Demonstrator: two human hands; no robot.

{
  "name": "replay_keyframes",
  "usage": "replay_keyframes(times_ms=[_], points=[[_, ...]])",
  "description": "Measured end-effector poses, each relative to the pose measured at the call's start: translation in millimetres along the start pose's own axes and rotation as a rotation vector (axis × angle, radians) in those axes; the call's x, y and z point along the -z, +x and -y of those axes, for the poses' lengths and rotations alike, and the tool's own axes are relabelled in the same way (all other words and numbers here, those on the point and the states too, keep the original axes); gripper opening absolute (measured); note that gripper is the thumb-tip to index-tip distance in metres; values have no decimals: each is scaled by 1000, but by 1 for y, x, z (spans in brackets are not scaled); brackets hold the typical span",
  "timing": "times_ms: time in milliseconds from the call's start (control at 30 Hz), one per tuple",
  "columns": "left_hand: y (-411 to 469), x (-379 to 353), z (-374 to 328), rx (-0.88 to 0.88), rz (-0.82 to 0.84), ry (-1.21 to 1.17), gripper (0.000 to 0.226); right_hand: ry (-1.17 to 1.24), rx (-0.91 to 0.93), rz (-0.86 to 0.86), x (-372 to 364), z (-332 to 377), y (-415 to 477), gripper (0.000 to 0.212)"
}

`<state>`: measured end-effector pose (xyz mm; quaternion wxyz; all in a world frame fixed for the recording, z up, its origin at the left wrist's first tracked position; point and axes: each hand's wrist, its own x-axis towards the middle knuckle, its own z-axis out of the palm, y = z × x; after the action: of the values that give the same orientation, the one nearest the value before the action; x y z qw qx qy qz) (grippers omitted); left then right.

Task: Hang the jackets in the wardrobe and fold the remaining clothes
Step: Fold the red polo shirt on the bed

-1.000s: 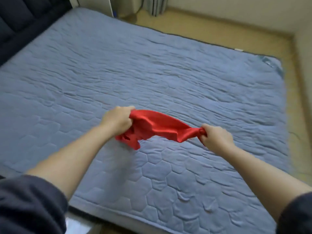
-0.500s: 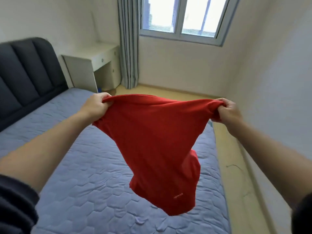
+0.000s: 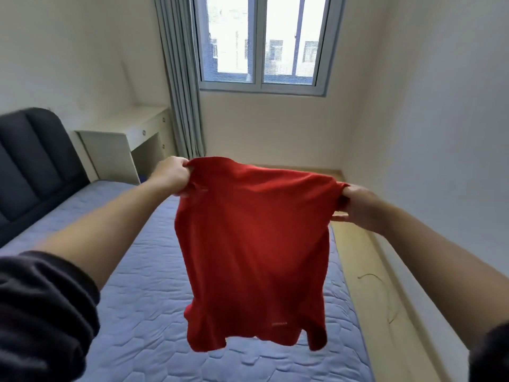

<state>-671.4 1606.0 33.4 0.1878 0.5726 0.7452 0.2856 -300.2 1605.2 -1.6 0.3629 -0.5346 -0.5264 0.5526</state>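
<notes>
Here the red shirt [image 3: 253,244] hangs in the air between both hands, spread wide along its top edge and clear of the bed [image 3: 132,312] below it. The left hand [image 3: 170,175] grips the upper left corner, its fingers [image 3: 183,164] curled tightly over bunched cloth. The right hand [image 3: 358,208] grips the upper right corner, fingers [image 3: 351,190] folded over the top edge and the thumb underneath, with a small tuft of cloth poking out past the knuckles. The left corner is held slightly higher than the right, so the top edge slopes down to the right. The body of the shirt drops straight from that edge, and its hem curls unevenly near the bottom of the view.

At the far left a pale table [image 3: 118,133] stands between the dark padded headboard [image 3: 30,161] and a grey curtain [image 3: 179,78]. Its drawers are closed, so what they hold cannot be seen.

The fingertips of both hands are buried in the fabric. The shirt's own sleeves are lost in the gathered corners, and whether its front or back faces the camera cannot be told. A small pale mark [image 3: 279,323] near the hem is too small to read. The shirt hides the middle of the bed, and dark sleeves [image 3: 41,312] cut off both forearms at the lower corners.
</notes>
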Motion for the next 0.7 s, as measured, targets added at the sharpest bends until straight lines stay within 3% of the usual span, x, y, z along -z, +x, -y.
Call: replay_keyframes(times_ms=[67, 133, 233, 300, 367, 433, 467, 533, 567, 633, 700], points=[[-4, -11, -23, -117, 93, -275, 23, -191, -119, 372, 0, 2, -5, 43], [-11, -20, -51, -373, 171, -202, 29, -388, -146, 542, -9, 7, -5, 53], [-26, -31, -84, -684, 216, 23, 34, -383, 3, 455, -48, 22, -1, 61], [-29, -34, -94, -754, 146, -1, 34, -361, 126, 381, -78, 29, 4, 37], [-28, -35, -89, -707, 63, -178, 33, -287, 230, 276, -98, 36, 7, 15], [-30, -36, -73, -527, 95, -446, 33, -158, 279, 184, -107, 44, 9, 19], [-34, -38, -62, -411, 146, -538, 43, -76, 281, 126, -110, 49, 11, 19], [-46, -52, -37, -232, 265, -527, 75, 82, 252, -24, -117, 56, 18, 17], [-53, -61, -26, -199, 304, -431, 78, 146, 228, -88, -122, 60, 21, 17], [-60, -79, -11, -227, 298, -187, 48, 238, 205, -158, -130, 67, 28, 20], [-57, -83, -6, -269, 164, -88, 24, 235, 197, -227, -131, 70, 32, 25]])
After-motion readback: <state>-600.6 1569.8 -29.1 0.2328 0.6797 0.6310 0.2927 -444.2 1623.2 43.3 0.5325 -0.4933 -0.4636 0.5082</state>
